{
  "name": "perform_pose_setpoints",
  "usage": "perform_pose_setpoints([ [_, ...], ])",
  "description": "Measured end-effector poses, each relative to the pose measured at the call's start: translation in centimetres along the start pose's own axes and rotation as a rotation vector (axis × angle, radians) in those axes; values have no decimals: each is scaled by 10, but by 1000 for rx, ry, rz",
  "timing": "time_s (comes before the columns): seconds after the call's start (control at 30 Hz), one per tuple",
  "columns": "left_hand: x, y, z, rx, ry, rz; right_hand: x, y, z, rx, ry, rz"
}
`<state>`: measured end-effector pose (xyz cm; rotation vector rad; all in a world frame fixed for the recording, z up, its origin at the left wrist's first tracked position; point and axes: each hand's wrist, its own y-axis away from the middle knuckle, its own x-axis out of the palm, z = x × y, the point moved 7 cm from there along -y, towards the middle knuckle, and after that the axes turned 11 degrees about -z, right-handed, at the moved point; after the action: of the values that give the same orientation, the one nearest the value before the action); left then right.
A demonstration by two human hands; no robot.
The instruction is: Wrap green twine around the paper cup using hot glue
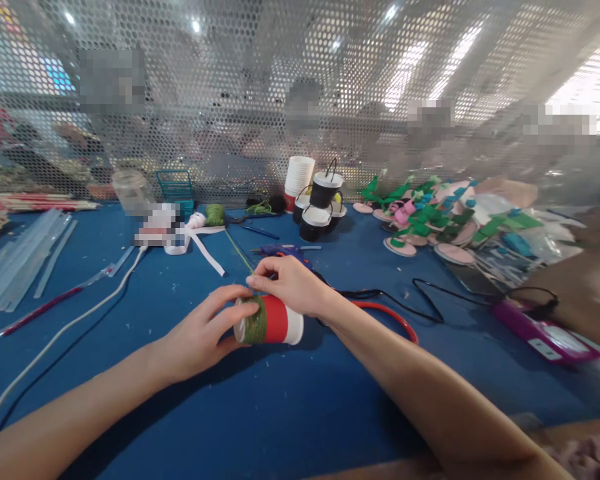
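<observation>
A red and white paper cup [279, 321] lies on its side just above the blue table, its left end wound with green cord [255, 320]. My left hand [205, 333] grips the wound end with thumb and fingers. My right hand [293, 283] rests over the top of the cup, its fingertips pinched on the green cord strand [240, 252] that runs back toward a green cord ball [215, 214].
A blue glue gun [280, 251], black cables [420, 297] and a red hoop [390, 315] lie behind the cup. Black-wrapped cups [320, 210] and a white cup stack [299, 175] stand further back. Foam pieces [430, 217] pile at right, glue sticks [20, 260] at left. A perforated screen [230, 100] walls the back.
</observation>
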<state>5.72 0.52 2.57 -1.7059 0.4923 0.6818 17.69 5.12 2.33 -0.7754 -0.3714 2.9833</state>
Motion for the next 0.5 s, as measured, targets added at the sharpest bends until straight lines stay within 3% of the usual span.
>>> perform_pose_setpoints([
  [0.2, 0, 3, -5, 167, -100, 5, 8, 3, -4, 83, -72, 31],
  [0.5, 4, 5, -4, 142, -89, 91, 13, 6, -8, 183, -64, 43],
])
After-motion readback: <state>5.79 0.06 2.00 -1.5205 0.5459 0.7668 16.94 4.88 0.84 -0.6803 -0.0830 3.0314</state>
